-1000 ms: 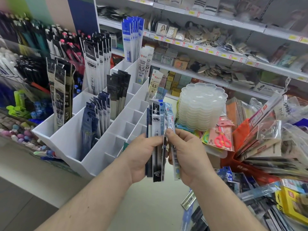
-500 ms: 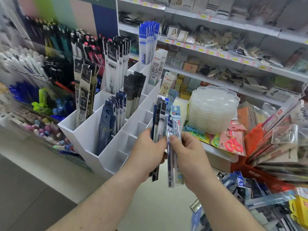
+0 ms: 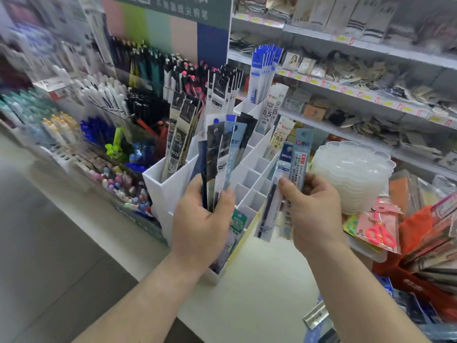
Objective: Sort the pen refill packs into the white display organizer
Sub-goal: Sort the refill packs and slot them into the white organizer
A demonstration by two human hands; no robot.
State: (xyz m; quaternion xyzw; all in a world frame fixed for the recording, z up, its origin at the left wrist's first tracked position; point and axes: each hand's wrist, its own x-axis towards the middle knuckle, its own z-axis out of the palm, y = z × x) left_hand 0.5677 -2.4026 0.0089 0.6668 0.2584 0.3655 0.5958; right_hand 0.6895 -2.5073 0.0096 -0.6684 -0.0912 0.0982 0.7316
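The pen refill packs are showing as long, narrow plastic sleeves with dark, white and pale blue header cards. The left hand is gripping a fanned bunch of packs, its grip curled round their lower ends, so they are rising well above the fingers in front of the white display organizer. The right hand is pinching two blue packs near their middles (thumb in front), leaving the tops sticking up and the tails hanging below the grip. A second ago both hands were holding one bunch together; now the hands are standing apart, each with its own share, and the view is sitting closer to the organizer. The organizer is standing on the white surface, several compartments already filled.
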